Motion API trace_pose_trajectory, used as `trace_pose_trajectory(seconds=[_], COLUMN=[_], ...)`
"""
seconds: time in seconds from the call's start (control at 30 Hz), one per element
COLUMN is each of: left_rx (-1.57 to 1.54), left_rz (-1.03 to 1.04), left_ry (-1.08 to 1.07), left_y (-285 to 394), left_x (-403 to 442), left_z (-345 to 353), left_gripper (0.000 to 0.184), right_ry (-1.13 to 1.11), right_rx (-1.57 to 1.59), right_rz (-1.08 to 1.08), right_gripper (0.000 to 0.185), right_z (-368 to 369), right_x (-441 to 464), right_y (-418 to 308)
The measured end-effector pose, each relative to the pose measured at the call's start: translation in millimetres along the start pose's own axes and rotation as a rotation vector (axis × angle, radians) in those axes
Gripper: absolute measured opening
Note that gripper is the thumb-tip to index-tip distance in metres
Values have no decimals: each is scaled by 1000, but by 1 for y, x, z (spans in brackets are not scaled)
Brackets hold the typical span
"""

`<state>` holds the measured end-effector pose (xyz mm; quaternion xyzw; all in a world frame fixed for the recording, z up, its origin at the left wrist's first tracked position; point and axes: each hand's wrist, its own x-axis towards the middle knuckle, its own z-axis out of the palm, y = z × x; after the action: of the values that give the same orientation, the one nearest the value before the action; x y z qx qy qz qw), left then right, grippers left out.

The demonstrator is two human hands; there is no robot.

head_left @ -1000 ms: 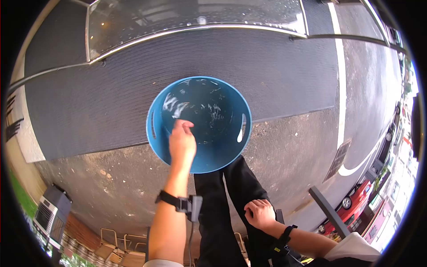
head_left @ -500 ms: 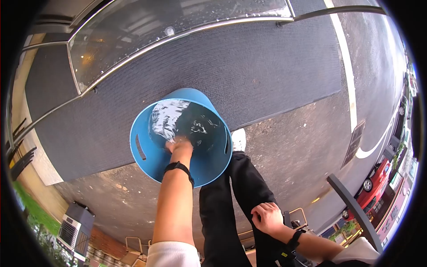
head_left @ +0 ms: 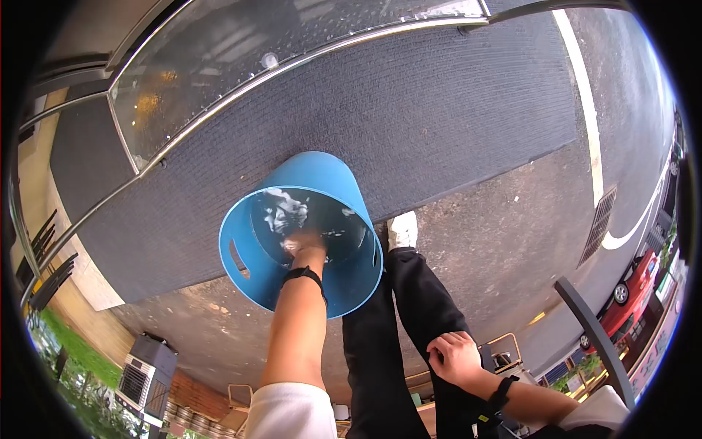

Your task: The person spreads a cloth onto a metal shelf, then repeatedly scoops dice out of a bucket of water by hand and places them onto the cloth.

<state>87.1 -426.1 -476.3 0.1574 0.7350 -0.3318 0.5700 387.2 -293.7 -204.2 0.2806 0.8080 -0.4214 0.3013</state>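
Observation:
A blue tub (head_left: 322, 170) with slot handles leans with its mouth towards me, its far outer wall showing. Rippling water (head_left: 287, 212) lies inside it. My left hand (head_left: 303, 241) reaches down into the tub and is partly under the water; its fingers are blurred and hidden, so what they hold, if anything, does not show. My right hand (head_left: 455, 357) rests on my right thigh, in black trousers (head_left: 428, 300), fingers curled together with nothing visible in them. Each wrist wears a black strap.
A dark ribbed mat (head_left: 439, 110) lies beyond the tub, along a metal-framed glass panel (head_left: 219, 58). My white shoe (head_left: 403, 230) is just right of the tub. A dark bar (head_left: 596, 340) stands at right; a drain grate (head_left: 598, 227) and red car (head_left: 629, 293) are farther off.
My left hand has gone down into the water. The tub has tipped towards me, showing more of its outer wall. My right hand still rests on my thigh; the view has shifted.

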Motion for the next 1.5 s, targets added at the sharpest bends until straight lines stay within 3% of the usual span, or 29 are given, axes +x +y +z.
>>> trace_pose_trajectory(seconds=[0.1,0.13,0.2,0.23,0.27,0.3,0.37,0.4,0.47,0.53,0.63,0.67,0.8,0.9,1.0,1.07,1.13,1.2,1.3,1.4,1.5], left_rx=[-118,-77,1727,1514,1052,208,-250,-428,-60,-76,-89,-144,-30,-10,171,243,189,-148,128,-73,-309], left_rz=[11,-11,397,368,281,138,22,26,141,69,50,141,80,58,252,257,131,209,340,115,124], left_ry=[86,-7,9,22,-24,-76,-123,15,126,-26,-35,-116,127,-112,335,293,-7,6,119,-186,-103], left_y=[1,0,0,-1,0,-2,-3,0,1,-4,-2,-6,2,2,-25,-20,2,-2,-8,4,-5], left_x=[-11,-9,1,3,5,-9,-36,-42,1,1,2,24,3,15,56,52,-10,-7,-6,-19,-25], left_z=[-9,-10,-3,-3,-1,-17,-52,-53,-8,-18,-11,10,-3,-9,78,67,-26,-20,-5,-34,-25], left_gripper=[35,36,41,42,44,45,48,49,49,51,48,49,57,59,68,65,49,53,66,74,75], right_ry=[-8,-15,-23,-25,-25,-26,-26,-24,-18,-25,-25,-23,-37,-43,-45,-47,-41,-36,-33,-34,-22], right_rx=[3,9,9,6,-1,3,5,9,17,17,22,22,24,15,13,17,16,11,5,-2,-13], right_rz=[3,4,10,15,17,15,13,10,4,7,5,7,19,24,26,28,22,13,4,-10,-33], right_gripper=[3,3,3,3,3,3,4,4,4,4,4,4,4,4,4,4,4,4,4,4,4], right_z=[-1,-2,-5,-6,-6,-6,-6,-7,-9,-10,-8,-9,-12,-12,-11,-11,-10,-9,-8,-8,-3], right_x=[1,2,3,4,4,5,5,6,8,9,11,11,13,13,13,14,14,15,13,15,13], right_y=[2,2,2,1,0,0,1,1,0,-2,-3,-3,-6,-7,-9,-10,-10,-10,-11,-16,-16])
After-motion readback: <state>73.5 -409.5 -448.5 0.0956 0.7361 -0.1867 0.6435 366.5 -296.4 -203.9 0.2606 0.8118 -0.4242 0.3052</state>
